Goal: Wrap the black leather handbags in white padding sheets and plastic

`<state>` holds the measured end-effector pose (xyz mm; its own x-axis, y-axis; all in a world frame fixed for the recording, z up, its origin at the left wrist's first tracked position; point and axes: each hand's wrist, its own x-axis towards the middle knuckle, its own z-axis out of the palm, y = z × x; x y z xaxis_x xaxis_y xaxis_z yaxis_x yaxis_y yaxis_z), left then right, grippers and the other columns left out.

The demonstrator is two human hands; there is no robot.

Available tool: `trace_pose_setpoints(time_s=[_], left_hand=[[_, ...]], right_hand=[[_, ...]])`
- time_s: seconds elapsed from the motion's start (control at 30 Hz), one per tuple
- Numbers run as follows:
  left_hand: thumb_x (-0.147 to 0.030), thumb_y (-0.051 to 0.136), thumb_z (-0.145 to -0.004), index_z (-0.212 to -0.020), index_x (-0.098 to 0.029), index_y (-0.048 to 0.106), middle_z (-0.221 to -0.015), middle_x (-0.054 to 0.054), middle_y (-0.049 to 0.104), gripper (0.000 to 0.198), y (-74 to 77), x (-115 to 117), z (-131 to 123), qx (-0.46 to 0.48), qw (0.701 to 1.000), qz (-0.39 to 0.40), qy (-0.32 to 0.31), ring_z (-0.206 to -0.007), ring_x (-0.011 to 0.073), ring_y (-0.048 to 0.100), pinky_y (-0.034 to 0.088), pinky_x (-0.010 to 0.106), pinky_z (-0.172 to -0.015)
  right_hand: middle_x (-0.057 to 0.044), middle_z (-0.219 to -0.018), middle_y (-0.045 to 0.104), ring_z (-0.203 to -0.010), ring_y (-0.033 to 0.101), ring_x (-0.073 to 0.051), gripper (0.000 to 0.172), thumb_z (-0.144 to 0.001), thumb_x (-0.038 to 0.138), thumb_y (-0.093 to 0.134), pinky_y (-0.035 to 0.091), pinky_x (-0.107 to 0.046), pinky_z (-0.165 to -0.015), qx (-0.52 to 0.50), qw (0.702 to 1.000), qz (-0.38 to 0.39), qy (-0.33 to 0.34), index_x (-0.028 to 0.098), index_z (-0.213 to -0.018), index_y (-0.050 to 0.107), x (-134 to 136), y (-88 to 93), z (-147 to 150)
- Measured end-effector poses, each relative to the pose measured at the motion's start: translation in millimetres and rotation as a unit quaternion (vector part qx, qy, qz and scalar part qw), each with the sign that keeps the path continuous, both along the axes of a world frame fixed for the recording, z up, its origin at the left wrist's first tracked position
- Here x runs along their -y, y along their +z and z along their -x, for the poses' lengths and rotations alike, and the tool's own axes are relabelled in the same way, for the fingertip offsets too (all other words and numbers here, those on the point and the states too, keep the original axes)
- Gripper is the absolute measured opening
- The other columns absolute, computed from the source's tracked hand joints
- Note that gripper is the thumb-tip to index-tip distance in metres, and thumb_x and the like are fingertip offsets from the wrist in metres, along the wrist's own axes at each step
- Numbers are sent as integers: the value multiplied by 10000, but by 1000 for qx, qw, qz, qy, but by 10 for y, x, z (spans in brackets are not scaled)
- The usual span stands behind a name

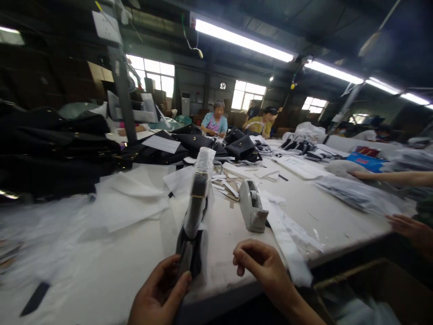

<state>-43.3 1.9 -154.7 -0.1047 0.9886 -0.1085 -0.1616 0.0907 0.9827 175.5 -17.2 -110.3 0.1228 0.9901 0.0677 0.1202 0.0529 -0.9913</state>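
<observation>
My left hand grips the lower end of a black handbag, thumb on one side and fingers on the other. The bag stands upright, seen narrow edge on, and its raised strap or handle is wrapped in whitish film. Closed with the fingertips pressed together, my right hand is held just to the right of the bag, apart from it. Whether anything small is between those fingers cannot be made out. Beyond the right hand a grey tape dispenser stands on the white table.
Black bags are piled at left, with more bags further back. White sheets and paper scraps lie about. At right, another person's hand is near a plastic-covered item. An open carton sits below the table edge.
</observation>
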Motion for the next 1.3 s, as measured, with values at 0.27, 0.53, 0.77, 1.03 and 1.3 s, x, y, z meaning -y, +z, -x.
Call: trace_pose_setpoints(time_s=[0.27,0.53,0.77,1.03,1.3], left_hand=[[-467,788,-707,-985,-190,664,-761,5,691,412,-8,-10,-11,38,997,-53,-48,-729,166,667,534,215,-669],[-453,725,-787,-1100,-180,641,-950,83,717,423,-113,-75,69,32,988,-70,-133,-857,216,688,550,273,-755],[-430,730,-772,-1169,-240,602,-763,-15,653,459,-120,-13,0,16,994,-105,-24,-709,161,673,550,233,-674],[-421,723,-789,-1165,-284,690,-938,20,711,401,-181,1,41,-31,990,-131,-39,-841,174,694,554,215,-754],[-414,696,-819,-1177,-289,692,-821,-13,665,379,-139,28,24,-42,986,-161,-30,-777,134,656,520,178,-719]], right_hand=[[-37,-619,689,-526,599,-146,294,-802,449,694,455,-227,-500,27,994,30,106,163,-732,705,-217,197,790],[-30,-578,688,-550,637,-151,268,-792,365,660,421,-212,-508,282,959,15,21,170,-611,690,-363,266,926],[-28,-569,682,-536,626,-153,298,-803,398,641,389,-225,-493,331,944,12,11,176,-608,678,-373,275,933],[-27,-588,691,-563,634,-161,320,-817,426,630,411,-234,-517,315,949,20,21,178,-623,686,-352,315,941],[-44,-590,697,-524,632,-163,327,-806,427,623,405,-235,-486,327,944,36,14,177,-604,684,-340,333,926]])
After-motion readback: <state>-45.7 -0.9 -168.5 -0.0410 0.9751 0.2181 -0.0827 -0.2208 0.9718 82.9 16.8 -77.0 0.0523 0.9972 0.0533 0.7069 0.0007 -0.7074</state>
